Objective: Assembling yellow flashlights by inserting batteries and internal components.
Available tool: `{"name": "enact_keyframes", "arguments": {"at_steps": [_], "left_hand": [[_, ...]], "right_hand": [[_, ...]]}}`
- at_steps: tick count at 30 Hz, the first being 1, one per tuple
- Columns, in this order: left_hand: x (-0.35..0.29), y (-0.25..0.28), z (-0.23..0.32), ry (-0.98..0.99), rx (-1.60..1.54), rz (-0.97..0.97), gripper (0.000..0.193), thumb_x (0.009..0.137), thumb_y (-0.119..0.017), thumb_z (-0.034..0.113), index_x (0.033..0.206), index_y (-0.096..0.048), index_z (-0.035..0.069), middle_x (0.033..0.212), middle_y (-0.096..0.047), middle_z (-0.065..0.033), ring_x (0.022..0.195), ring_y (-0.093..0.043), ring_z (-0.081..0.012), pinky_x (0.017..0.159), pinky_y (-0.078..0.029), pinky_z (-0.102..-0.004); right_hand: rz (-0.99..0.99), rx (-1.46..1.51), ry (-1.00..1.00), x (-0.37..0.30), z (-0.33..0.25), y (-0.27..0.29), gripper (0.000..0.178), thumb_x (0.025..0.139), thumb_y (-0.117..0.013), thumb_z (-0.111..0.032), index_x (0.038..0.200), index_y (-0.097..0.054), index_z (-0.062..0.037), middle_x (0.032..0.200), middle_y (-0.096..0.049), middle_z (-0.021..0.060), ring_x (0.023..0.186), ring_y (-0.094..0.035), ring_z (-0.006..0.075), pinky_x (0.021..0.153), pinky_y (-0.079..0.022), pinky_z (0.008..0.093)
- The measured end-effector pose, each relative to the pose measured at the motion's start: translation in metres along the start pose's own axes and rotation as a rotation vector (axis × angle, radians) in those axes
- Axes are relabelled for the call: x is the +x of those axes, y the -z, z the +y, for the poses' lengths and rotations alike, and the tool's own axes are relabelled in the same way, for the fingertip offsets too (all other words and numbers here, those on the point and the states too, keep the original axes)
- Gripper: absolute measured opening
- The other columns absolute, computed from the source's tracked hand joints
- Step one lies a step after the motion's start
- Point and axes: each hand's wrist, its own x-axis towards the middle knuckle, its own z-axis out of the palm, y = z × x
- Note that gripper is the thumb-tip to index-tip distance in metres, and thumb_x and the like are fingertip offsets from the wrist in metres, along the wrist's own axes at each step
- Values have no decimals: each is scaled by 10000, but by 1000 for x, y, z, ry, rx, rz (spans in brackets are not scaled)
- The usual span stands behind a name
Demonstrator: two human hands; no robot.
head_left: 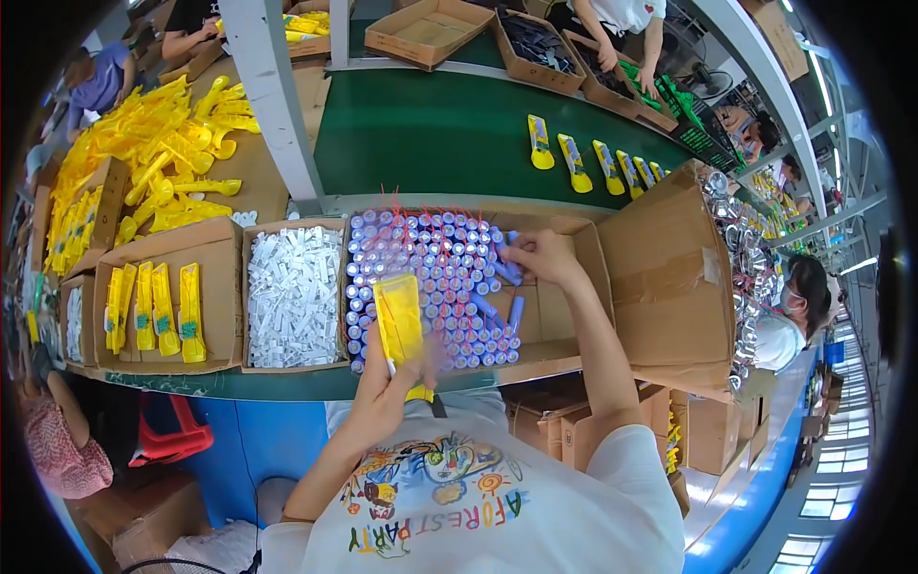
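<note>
My left hand (381, 400) is closed around a yellow plastic casing (400, 316), held up in front of my chest; its lower end is smeared by motion. Below it stands a shallow cardboard box whose left part is packed with upright purple cylindrical battery cells (435, 287), some with thin red wires rising from them. My right hand (543, 258) reaches into this box, fingers pinched on a purple battery cell (507, 247) at the edge of the packed rows. A few cells (516, 314) lie tilted or loose close by.
To the left are a box of small white plastic parts (295, 297) and a box with several yellow casings (191, 311). Beyond lies a heap of yellow casings (158, 143). Finished-looking yellow units (574, 163) line the green belt (411, 134). A tall carton (660, 277) stands right; co-workers sit around.
</note>
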Motion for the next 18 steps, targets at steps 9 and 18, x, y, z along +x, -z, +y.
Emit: {"name": "enact_keyframes", "arguments": {"at_steps": [9,18], "left_hand": [[-4,-2,-8,28,-8,-4,518,939,-392,-8,1417,-206,62,952,-508,-68,752,-537,-144,720,-470,-292],[-8,2,-14,13,54,25,533,929,-377,9,1422,-200,107,955,-544,-104,747,-572,-170,710,-501,-323]], "right_hand": [[187,-205,26,4,37,3,267,723,-762,-173,908,-668,-4,802,-686,172,726,-677,306,664,-535,391],[513,-738,306,-6,46,6,344,615,-734,-146,948,-693,-75,847,-679,184,675,-653,362,652,-537,416]]}}
